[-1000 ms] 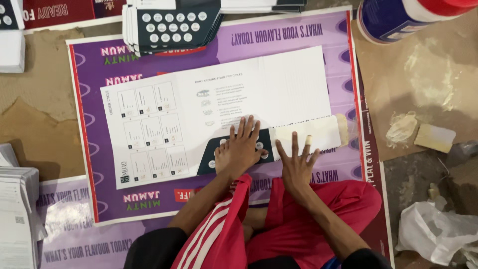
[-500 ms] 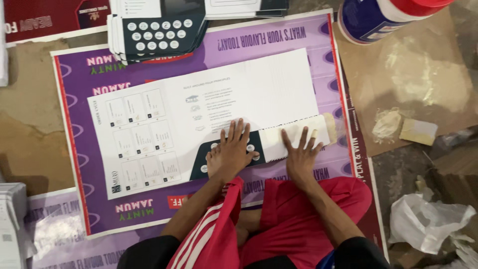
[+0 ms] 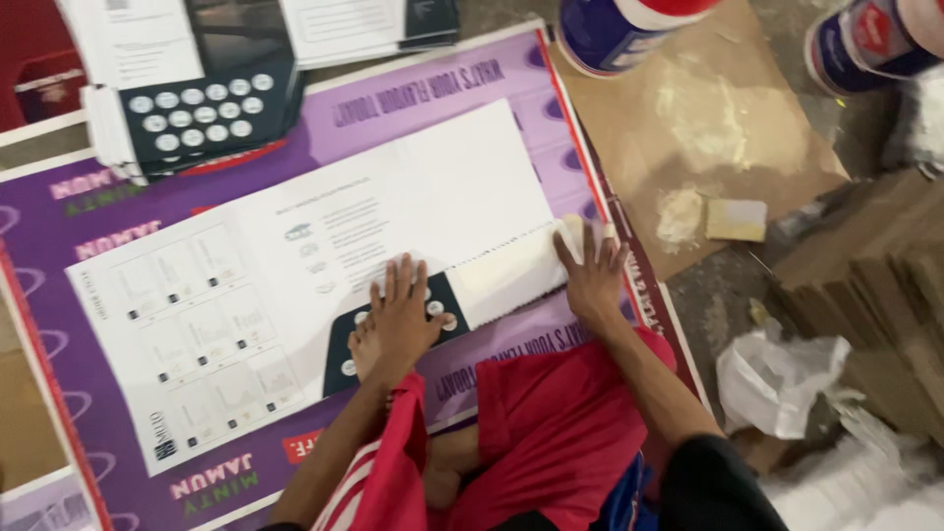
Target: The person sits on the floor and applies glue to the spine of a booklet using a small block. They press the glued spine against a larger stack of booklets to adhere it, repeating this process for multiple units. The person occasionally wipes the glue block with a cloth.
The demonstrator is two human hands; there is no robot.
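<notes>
Now my left hand (image 3: 401, 317) lies flat, fingers spread, on the white printed sheet (image 3: 324, 265) where it covers a dark panel with round dots (image 3: 393, 329); right hand (image 3: 590, 275), fingers splayed, presses the cream strip (image 3: 516, 275) (sheet's right edge) onto the purple poster (image 3: 433, 93).

The light here is soft and even, not too bright and not dark. The big white sheet (image 3: 324, 265) in the middle is the brightest thing, and its small print looks washed out and fuzzy. My hands cast only thin, soft shadows under my fingers. The whole picture is a bit blurry, most of all at the right edge, where the white bag (image 3: 777, 379) and the brown cardboard (image 3: 875, 295) look smeared.
</notes>
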